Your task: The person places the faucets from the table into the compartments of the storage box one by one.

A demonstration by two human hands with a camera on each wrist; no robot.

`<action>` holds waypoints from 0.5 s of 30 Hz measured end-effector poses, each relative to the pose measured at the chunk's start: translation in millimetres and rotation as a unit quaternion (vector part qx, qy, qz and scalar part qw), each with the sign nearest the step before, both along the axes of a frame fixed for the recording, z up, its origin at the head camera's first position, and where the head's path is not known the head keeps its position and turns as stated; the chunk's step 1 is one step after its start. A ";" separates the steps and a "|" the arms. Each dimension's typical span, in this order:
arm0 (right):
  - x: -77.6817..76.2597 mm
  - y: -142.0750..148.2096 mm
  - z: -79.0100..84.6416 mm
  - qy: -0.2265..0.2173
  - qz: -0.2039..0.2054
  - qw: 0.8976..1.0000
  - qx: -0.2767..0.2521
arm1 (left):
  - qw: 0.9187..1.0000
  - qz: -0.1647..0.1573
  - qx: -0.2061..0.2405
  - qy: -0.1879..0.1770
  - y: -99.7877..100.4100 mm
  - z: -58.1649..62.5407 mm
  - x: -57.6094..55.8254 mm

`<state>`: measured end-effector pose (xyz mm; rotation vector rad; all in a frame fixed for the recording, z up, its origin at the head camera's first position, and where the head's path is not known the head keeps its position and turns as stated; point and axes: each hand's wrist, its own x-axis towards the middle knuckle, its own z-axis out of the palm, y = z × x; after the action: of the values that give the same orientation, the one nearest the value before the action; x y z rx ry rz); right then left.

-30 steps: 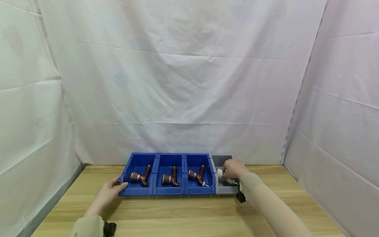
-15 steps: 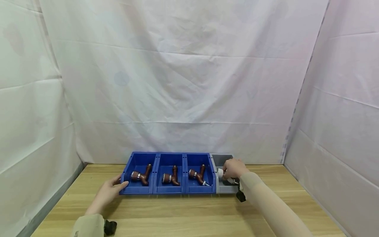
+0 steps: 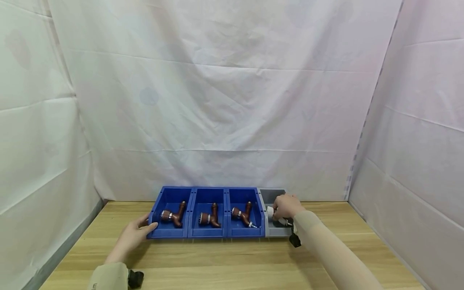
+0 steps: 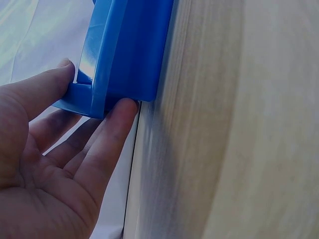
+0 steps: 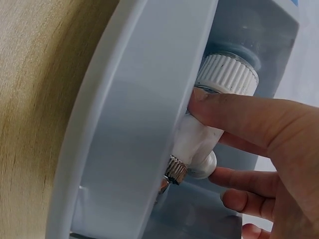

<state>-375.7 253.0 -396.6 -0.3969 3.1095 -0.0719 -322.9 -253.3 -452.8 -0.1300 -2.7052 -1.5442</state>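
My left hand [image 3: 135, 234] is at the front left corner of the leftmost blue bin [image 4: 132, 55]. Its thumb rests on the rim and its fingers lie against the outer side, pinching the corner. Inside the grey bin [image 5: 134, 104] at the right end of the row, my right hand [image 3: 288, 206] holds a white valve [image 5: 192, 137] between thumb and fingers. This valve has a ribbed white knob [image 5: 228, 74] and a knurled metal end [image 5: 176, 170]. In the head view, the right hand covers part of it.
Brown valves with ribbed knobs lie one to a bin: a left one [image 3: 175, 217], a middle one [image 3: 211, 217] and a right one [image 3: 244, 215]. The bins stand side by side at the back of the wooden table [image 3: 203, 262], before a white cloth [image 3: 232, 100].
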 end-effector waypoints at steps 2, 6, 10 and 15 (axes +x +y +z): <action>-0.2 -0.2 -0.3 -0.001 -0.002 1.000 0.001 | 1.000 0.000 -0.001 0.000 0.1 0.3 0.1; -0.9 -0.3 -1.3 -0.002 -0.006 1.000 0.002 | 1.000 0.000 -0.003 0.001 0.6 1.3 0.4; -0.9 -0.6 -1.4 0.000 -0.005 1.000 0.004 | 1.000 0.000 -0.002 0.003 0.7 0.8 0.6; -0.4 -1.5 -0.8 0.003 -0.003 1.000 0.006 | 1.000 -0.002 0.005 0.008 0.5 -1.0 0.1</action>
<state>-376.1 251.6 -397.3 -0.3868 3.1156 -0.0537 -322.7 -252.8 -453.8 -0.1459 -2.6858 -1.5505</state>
